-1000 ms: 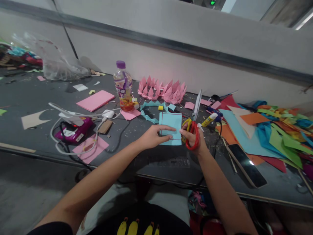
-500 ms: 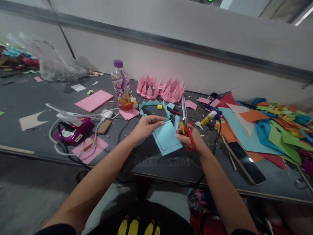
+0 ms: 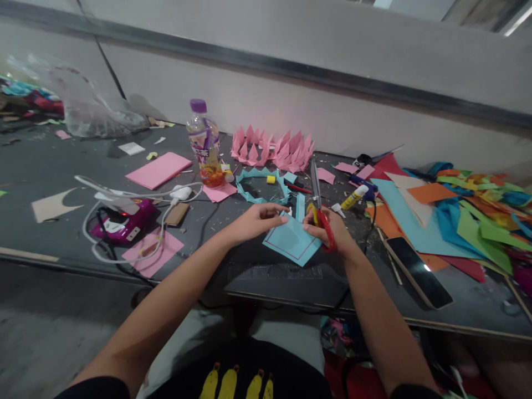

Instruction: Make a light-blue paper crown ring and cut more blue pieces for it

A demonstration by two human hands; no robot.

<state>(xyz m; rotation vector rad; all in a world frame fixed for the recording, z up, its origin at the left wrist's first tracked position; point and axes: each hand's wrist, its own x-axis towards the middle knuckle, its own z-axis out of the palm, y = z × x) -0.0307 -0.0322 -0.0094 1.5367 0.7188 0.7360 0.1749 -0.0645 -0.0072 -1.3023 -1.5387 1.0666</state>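
Both hands hold a piece of light blue paper with a dark line drawn along its edges, just above the table's front. My left hand pinches its upper left edge between thumb and fingers. With thumb and fingertips, my right hand grips the upper right side. Red and yellow scissors also sit in my right hand, blades pointing up and away from the paper. Just beyond lie a blue paper strip and a zigzag blue paper ring. A clear ruler lies below the paper.
Pink paper crowns stand at the back near a drink bottle. On the left is a purple power socket with looping white cables. A glue stick, a phone and coloured papers lie to the right.
The blue paper has turned in my hands, its lower corner swinging to the right. My left hand has shifted slightly right and down along its edge. The scissors stay in my right hand.
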